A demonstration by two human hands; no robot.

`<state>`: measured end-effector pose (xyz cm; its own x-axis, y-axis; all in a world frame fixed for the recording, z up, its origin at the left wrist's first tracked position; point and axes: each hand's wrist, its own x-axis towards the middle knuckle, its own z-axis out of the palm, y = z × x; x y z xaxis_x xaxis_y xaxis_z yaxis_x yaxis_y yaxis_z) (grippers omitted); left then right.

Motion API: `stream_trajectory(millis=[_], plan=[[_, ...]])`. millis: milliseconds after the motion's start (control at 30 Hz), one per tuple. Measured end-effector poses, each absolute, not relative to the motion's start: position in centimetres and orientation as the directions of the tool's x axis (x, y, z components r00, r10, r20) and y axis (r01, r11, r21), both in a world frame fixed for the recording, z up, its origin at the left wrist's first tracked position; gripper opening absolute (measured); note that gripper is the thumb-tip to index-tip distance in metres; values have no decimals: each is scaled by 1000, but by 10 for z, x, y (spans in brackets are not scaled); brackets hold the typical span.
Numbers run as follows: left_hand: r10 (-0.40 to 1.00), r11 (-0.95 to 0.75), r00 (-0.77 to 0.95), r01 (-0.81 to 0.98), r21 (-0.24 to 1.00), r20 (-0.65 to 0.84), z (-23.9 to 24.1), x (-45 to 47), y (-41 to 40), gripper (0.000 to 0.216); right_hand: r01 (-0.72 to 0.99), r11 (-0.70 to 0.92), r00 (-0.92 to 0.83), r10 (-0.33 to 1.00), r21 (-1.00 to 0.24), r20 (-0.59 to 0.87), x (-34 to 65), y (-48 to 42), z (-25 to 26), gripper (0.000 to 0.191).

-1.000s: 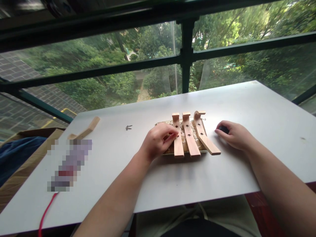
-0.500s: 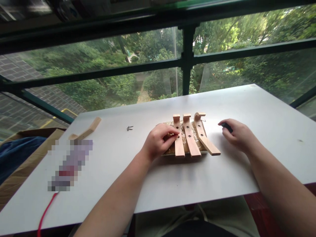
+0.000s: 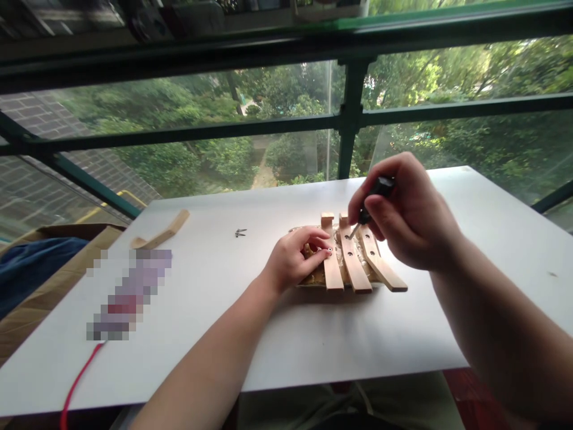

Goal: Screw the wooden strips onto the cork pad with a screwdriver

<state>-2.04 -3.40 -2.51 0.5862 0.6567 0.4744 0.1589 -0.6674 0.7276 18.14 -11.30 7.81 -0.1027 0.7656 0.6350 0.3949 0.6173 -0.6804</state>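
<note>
Three wooden hook pieces [image 3: 353,266] lie side by side on a wooden board [image 3: 313,278] in the middle of the white table [image 3: 268,334]. My left hand [image 3: 298,257] rests on the board's left part, fingers curled and pinched at the leftmost hook piece, on a small screw I think. My right hand [image 3: 403,212] is raised above the hooks and closed round a black-handled screwdriver [image 3: 373,197], whose metal tip points down toward the middle hook piece.
A spare wooden hook [image 3: 161,232] lies at the far left of the table, two loose screws [image 3: 240,233] sit left of the board. A blurred-out object with a red cable [image 3: 80,382] lies near the left front. A cardboard box [image 3: 27,298] stands off the left edge; window railing behind.
My right hand has picked the screwdriver up off the table and lifted it over the hook pieces. My left hand stayed on the board, shifting its fingers slightly.
</note>
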Motion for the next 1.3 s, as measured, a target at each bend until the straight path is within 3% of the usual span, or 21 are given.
stream_trajectory(millis=[300, 800, 1300], plan=[[672, -672, 593, 240, 700, 443, -17, -22, -35, 24, 463, 618, -287, 783, -636, 552, 168, -78, 59, 27], [647, -716, 599, 264, 647, 472, -19, -22, -33, 16, 434, 593, -313, 805, -678, 504, 171, -77, 55, 24], [592, -764, 620, 229, 602, 515, -20, -21, -30, 9, 527, 562, -337, 827, -637, 451, 172, -76, 55, 18]])
